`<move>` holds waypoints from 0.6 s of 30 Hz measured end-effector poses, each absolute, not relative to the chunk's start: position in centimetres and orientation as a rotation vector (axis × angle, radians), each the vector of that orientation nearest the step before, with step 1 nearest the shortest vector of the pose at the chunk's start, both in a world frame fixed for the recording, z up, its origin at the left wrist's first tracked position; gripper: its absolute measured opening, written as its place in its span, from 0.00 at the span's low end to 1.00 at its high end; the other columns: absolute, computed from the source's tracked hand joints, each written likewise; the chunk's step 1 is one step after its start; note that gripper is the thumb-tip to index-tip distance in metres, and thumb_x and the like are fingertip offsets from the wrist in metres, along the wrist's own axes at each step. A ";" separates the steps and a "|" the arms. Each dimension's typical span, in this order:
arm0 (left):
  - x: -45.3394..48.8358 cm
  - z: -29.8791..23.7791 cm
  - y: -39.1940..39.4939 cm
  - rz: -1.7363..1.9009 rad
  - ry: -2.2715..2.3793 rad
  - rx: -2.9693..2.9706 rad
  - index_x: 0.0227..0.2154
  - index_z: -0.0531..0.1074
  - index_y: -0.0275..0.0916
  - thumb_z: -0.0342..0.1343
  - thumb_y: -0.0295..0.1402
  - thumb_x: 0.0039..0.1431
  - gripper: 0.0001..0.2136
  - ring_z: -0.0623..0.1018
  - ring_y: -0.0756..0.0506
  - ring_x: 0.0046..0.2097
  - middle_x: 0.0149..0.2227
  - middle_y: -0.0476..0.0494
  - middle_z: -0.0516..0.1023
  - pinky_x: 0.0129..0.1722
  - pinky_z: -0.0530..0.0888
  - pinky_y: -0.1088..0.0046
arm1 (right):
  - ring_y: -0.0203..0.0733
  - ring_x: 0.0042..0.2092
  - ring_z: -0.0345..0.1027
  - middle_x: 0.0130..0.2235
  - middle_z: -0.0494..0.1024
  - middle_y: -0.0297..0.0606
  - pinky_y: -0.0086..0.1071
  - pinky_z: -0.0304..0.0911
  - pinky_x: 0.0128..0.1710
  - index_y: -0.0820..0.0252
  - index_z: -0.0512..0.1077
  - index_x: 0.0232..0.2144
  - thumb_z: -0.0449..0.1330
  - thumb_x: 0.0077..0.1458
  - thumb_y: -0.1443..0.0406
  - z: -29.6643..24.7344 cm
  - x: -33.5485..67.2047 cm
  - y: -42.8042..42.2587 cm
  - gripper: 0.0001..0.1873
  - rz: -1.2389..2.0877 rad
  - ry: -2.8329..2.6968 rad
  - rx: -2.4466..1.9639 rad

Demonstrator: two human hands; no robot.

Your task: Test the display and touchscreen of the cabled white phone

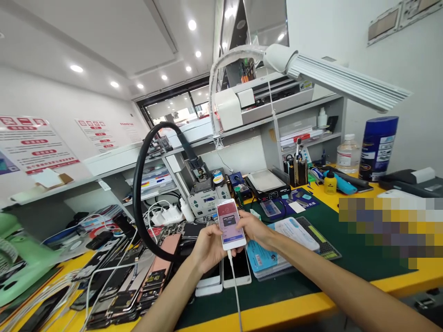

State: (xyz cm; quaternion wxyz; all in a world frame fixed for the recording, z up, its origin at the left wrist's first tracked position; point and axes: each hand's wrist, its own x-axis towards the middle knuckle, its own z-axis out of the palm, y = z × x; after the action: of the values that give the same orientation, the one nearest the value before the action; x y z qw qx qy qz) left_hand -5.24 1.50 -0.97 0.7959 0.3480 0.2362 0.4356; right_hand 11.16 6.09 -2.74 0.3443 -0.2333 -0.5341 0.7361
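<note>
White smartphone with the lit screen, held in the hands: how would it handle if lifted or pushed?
Likely stiff: the white smartphone looks like a flat, straight-edged slab. Its smooth front may be slippery and apt to crack if dropped. The thin, slightly curved white cable plugged into its lower end probably flexes easily but could tug lightly.

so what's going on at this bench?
A person holds a white phone in both hands, the left hand at one edge and the right hand at the other, its thumb over the lit screen. A white cable runs from the phone's bottom end. More phones lie on the green mat below, with a pile of phone parts to the left. The screen text is too small to read.
</note>
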 end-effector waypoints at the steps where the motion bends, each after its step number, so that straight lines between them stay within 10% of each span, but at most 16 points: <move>1: -5.3 -1.2 1.5 0.942 0.503 0.743 0.54 0.64 0.31 0.47 0.25 0.49 0.26 0.77 0.41 0.35 0.41 0.34 0.77 0.32 0.75 0.64 | 0.44 0.26 0.74 0.35 0.79 0.39 0.33 0.66 0.19 0.58 0.65 0.46 0.55 0.43 0.67 -2.9 11.1 6.1 0.23 1.908 -1.403 -0.621; 18: -6.4 -2.4 0.6 0.949 0.410 0.597 0.52 0.67 0.32 0.46 0.28 0.49 0.25 0.77 0.40 0.37 0.41 0.35 0.76 0.34 0.74 0.63 | 0.46 0.26 0.75 0.36 0.81 0.40 0.38 0.70 0.22 0.58 0.64 0.50 0.56 0.44 0.70 -1.4 10.5 4.5 0.27 1.936 -1.472 -0.732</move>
State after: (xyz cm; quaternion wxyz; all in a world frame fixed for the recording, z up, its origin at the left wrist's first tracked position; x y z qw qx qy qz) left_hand -6.42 0.58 -2.36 0.8272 0.2809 0.1931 0.4466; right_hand 10.50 4.52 -1.39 0.2964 -0.2753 -0.5535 0.7280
